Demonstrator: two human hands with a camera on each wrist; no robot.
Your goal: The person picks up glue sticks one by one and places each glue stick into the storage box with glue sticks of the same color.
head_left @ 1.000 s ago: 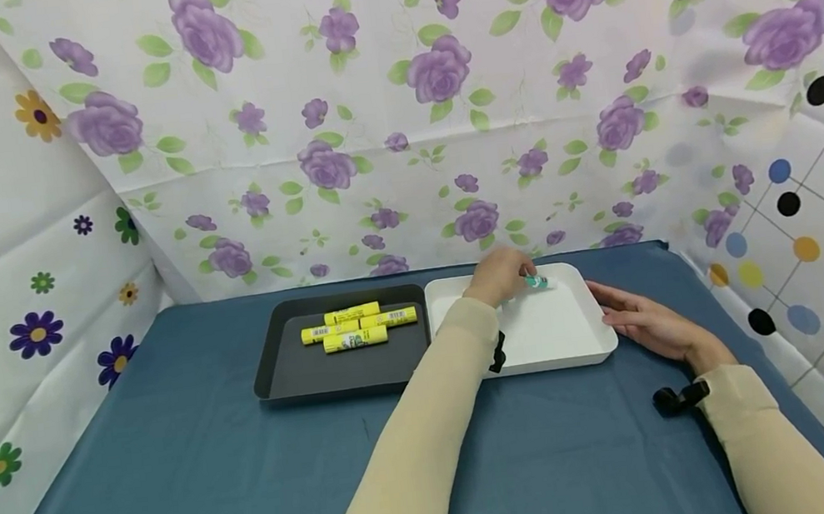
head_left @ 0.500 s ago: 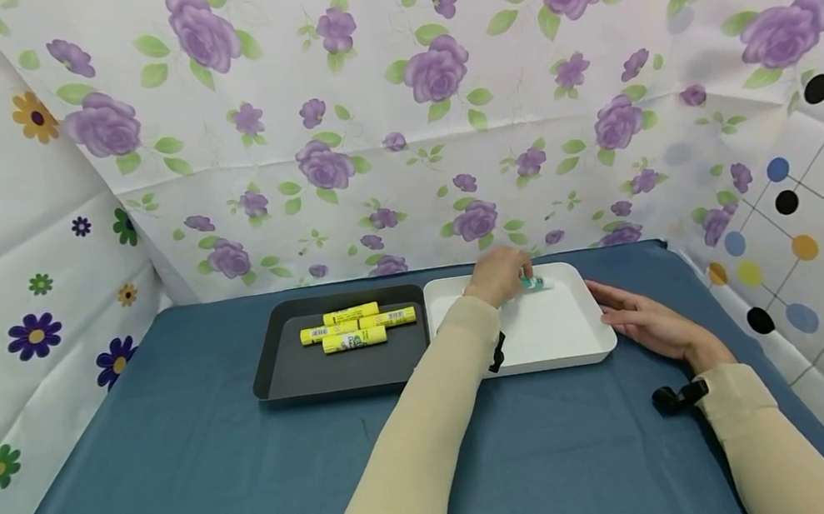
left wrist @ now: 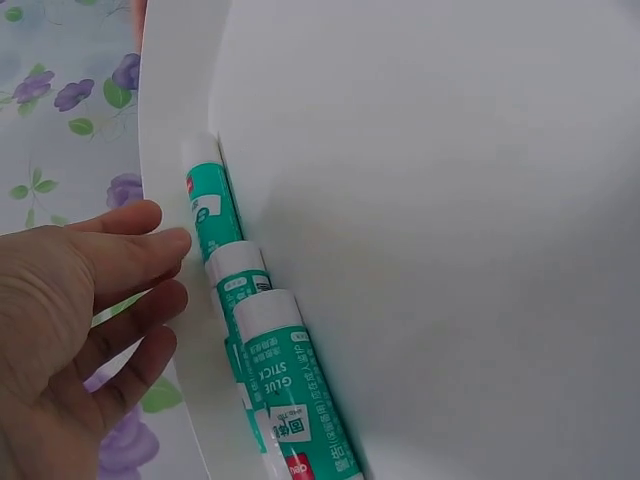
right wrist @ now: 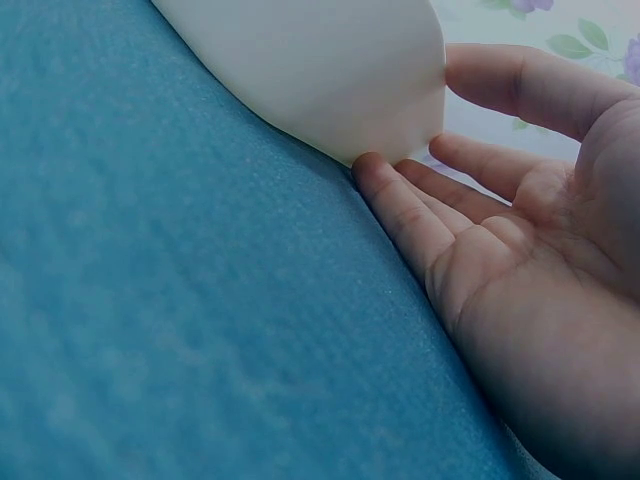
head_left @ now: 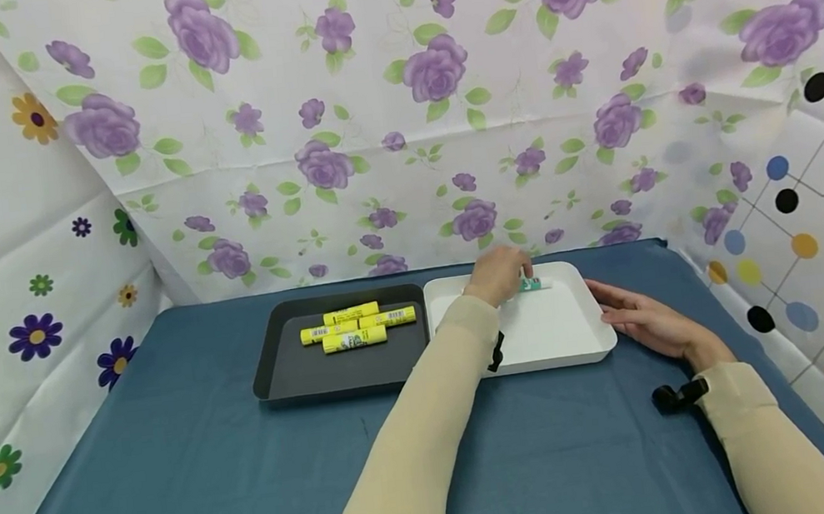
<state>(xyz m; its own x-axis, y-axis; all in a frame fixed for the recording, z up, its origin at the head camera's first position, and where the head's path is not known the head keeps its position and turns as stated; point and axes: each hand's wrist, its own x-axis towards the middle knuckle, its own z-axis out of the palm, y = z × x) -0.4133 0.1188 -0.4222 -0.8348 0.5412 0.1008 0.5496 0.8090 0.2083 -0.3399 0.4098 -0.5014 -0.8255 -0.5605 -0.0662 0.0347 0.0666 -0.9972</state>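
Note:
My left hand (head_left: 499,275) reaches over the far side of the white tray (head_left: 549,343). Its fingers are loosely bent beside a green glue stick (left wrist: 212,205) with a white cap, gripping nothing; whether a fingertip touches it I cannot tell. Several green glue sticks lie along the tray's inner wall in the left wrist view, the nearest glue stick (left wrist: 300,400) showing its label. From the head, my left hand hides most of them. At the tray's right side, my right hand (head_left: 653,324) touches the outer wall with extended fingers, also seen in the right wrist view.
A black tray (head_left: 304,377) adjoins the white tray on the left. Several yellow tubes (head_left: 355,340) lie together in it. Blue cloth (head_left: 255,483) covers the table, and a flowered curtain (head_left: 391,200) hangs behind its far edge.
The green glue stick by my left fingers has turned from slightly tilted to lying straighter along the tray's far wall, and shifted slightly left. My right hand stays put.

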